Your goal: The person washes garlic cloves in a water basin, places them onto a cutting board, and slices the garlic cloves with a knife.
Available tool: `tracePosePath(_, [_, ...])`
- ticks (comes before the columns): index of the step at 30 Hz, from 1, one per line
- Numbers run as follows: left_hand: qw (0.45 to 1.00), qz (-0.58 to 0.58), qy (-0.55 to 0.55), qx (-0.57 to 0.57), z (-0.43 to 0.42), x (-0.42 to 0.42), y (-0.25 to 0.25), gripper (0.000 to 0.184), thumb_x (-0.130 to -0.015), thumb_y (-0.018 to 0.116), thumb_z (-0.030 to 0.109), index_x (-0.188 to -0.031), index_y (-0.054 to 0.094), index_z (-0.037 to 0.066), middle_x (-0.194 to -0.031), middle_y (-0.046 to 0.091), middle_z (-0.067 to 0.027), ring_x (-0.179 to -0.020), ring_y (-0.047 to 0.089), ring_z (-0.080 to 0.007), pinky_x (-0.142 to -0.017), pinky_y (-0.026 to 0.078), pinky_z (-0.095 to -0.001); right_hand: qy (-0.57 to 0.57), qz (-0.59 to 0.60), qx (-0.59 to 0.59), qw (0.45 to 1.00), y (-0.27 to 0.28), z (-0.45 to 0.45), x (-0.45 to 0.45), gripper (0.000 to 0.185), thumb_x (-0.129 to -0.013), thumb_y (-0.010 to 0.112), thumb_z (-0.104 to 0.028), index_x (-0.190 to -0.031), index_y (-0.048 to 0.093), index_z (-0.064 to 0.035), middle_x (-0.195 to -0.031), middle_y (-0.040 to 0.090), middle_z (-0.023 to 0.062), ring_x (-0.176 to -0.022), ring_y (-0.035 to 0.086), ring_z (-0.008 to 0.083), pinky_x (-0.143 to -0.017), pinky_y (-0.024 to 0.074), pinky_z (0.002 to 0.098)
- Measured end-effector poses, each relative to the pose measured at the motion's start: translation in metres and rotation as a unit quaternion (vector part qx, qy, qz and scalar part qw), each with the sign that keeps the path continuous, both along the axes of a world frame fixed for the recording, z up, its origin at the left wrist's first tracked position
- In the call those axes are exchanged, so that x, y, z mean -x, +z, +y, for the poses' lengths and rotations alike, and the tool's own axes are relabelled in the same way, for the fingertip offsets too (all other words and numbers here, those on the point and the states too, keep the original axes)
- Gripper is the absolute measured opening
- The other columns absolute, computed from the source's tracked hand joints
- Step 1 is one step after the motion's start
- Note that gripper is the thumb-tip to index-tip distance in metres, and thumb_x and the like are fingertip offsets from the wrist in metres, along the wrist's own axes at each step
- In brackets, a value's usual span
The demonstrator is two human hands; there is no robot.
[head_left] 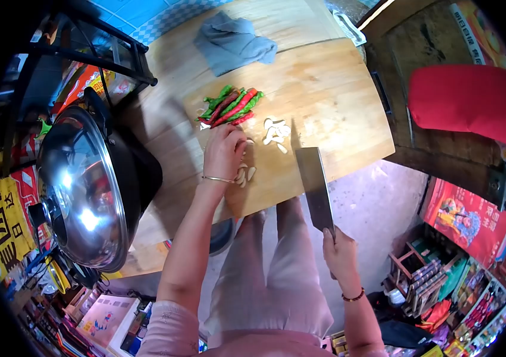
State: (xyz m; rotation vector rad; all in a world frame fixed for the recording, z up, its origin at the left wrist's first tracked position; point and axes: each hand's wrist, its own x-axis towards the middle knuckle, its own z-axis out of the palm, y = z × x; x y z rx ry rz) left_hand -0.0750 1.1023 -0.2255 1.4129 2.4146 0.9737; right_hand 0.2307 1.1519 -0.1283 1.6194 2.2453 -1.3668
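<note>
My right hand (341, 253) grips the handle of a cleaver (317, 189), its broad blade pointing away from me over the cutting board's right front edge. On the wooden cutting board (336, 101), my left hand (225, 147) rests with curled fingers, and what lies under the fingertips is hidden. Pale garlic cloves (250, 174) lie just beside that hand, nearest its wrist. A small pile of white garlic pieces (275, 131) sits farther right. Beyond my left fingers is a heap of red peppers (245, 105) and green peppers (224, 94).
A large wok with a shiny metal lid (80, 184) stands close on the left. A grey-blue cloth (232, 41) lies at the back of the table. A black metal rack (101, 53) rises at the back left, and a red cushion (470, 101) is on the right.
</note>
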Motion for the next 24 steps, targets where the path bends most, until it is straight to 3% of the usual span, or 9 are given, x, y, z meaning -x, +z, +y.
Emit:
tracePosePath(1, [1.000, -0.001, -0.002, 0.000, 0.001, -0.003, 0.002, 0.016, -0.072, 0.069, 0.005, -0.086, 0.063, 0.007, -0.092, 0.059, -0.0097, -0.091, 0.056, -0.0296, -0.077, 0.047, -0.0393, -0.002, 0.015, -0.011, 1.000, 0.000, -0.001, 0.001, 0.022, -0.093, 0.052, -0.017, -0.080, 0.055, 0.0007, -0.057, 0.049, 0.0182, -0.047, 0.048, 0.0282, -0.049, 0.0415, 0.0364])
tracePosePath(4, [1.000, -0.004, -0.023, -0.001, 0.003, -0.023, 0.007, 0.016, -0.075, 0.069, 0.002, -0.090, 0.064, 0.006, -0.087, 0.061, -0.0102, -0.080, 0.061, -0.0277, -0.071, 0.050, -0.0366, 0.003, 0.047, -0.034, 0.998, -0.004, -0.004, -0.003, 0.020, -0.093, 0.052, -0.017, -0.083, 0.057, -0.0002, -0.059, 0.050, 0.0192, -0.049, 0.049, 0.0300, -0.051, 0.0423, 0.0366])
tracePosePath(6, [0.980, -0.198, -0.022, -0.014, 0.001, -0.047, 0.006, 0.013, -0.078, 0.069, 0.004, -0.090, 0.064, 0.003, -0.081, 0.064, -0.0106, -0.071, 0.063, -0.0209, -0.065, 0.050, -0.0309, -0.002, 0.035, -0.025, 0.999, -0.001, -0.005, -0.002, 0.017, -0.092, 0.052, -0.016, -0.087, 0.059, -0.0007, -0.060, 0.050, 0.0193, -0.049, 0.049, 0.0306, -0.051, 0.0428, 0.0366])
tracePosePath(9, [0.958, -0.286, 0.020, 0.003, 0.004, -0.083, 0.010, 0.013, -0.080, 0.069, 0.006, -0.091, 0.065, 0.001, -0.079, 0.065, -0.0108, -0.068, 0.063, -0.0159, -0.061, 0.049, -0.0271, 0.011, 0.027, -0.018, 0.999, 0.002, -0.005, -0.006, 0.017, -0.092, 0.054, -0.014, -0.099, 0.061, -0.0003, -0.068, 0.055, 0.0210, -0.057, 0.054, 0.0344, -0.056, 0.0457, 0.0380])
tracePosePath(11, [0.961, -0.277, 0.026, -0.001, 0.005, -0.094, 0.001, 0.013, -0.080, 0.069, 0.006, -0.092, 0.065, 0.001, -0.081, 0.066, -0.0109, -0.069, 0.064, -0.0185, -0.063, 0.050, -0.0290, 0.028, 0.031, -0.019, 0.999, 0.002, -0.004, -0.009, 0.022, -0.091, 0.055, -0.013, -0.107, 0.061, 0.0006, -0.076, 0.059, 0.0225, -0.064, 0.059, 0.0376, -0.059, 0.0481, 0.0394])
tracePosePath(13, [0.988, -0.153, -0.007, 0.002, 0.007, -0.099, 0.000, 0.012, -0.079, 0.068, 0.004, -0.091, 0.066, 0.002, -0.081, 0.065, -0.0123, -0.070, 0.064, -0.0222, -0.064, 0.051, -0.0302, 0.040, 0.028, -0.021, 0.999, 0.003, -0.003, -0.009, 0.022, -0.091, 0.056, -0.013, -0.106, 0.061, 0.0029, -0.076, 0.060, 0.0225, -0.065, 0.060, 0.0380, -0.060, 0.0485, 0.0401])
tracePosePath(14, [0.988, -0.153, -0.008, 0.003, 0.007, -0.101, 0.001, 0.012, -0.079, 0.068, 0.004, -0.091, 0.066, 0.002, -0.081, 0.065, -0.0123, -0.070, 0.064, -0.0222, -0.064, 0.051, -0.0302, 0.038, 0.028, -0.020, 0.999, 0.002, -0.002, -0.010, 0.022, -0.091, 0.056, -0.013, -0.106, 0.061, 0.0029, -0.076, 0.060, 0.0225, -0.065, 0.060, 0.0380, -0.060, 0.0485, 0.0401])
tracePosePath(16, [0.982, -0.189, 0.009, 0.017, 0.009, -0.104, 0.004, 0.010, -0.079, 0.065, 0.005, -0.089, 0.065, 0.002, -0.082, 0.064, -0.0141, -0.076, 0.062, -0.0315, -0.069, 0.051, -0.0377, 0.050, 0.032, -0.029, 0.998, 0.000, -0.001, -0.011, 0.022, -0.091, 0.056, -0.013, -0.105, 0.060, 0.0037, -0.076, 0.060, 0.0228, -0.065, 0.060, 0.0382, -0.059, 0.0485, 0.0402])
tracePosePath(24, [0.985, -0.162, -0.058, -0.029, 0.005, -0.098, -0.003, 0.015, -0.077, 0.066, 0.003, -0.092, 0.064, 0.005, -0.084, 0.064, -0.0115, -0.076, 0.062, -0.0292, -0.067, 0.050, -0.0366, 0.039, 0.039, -0.027, 0.998, 0.000, -0.001, -0.010, 0.021, -0.090, 0.054, -0.008, -0.108, 0.060, 0.0000, -0.077, 0.058, 0.0249, -0.070, 0.059, 0.0415, -0.060, 0.0476, 0.0403])
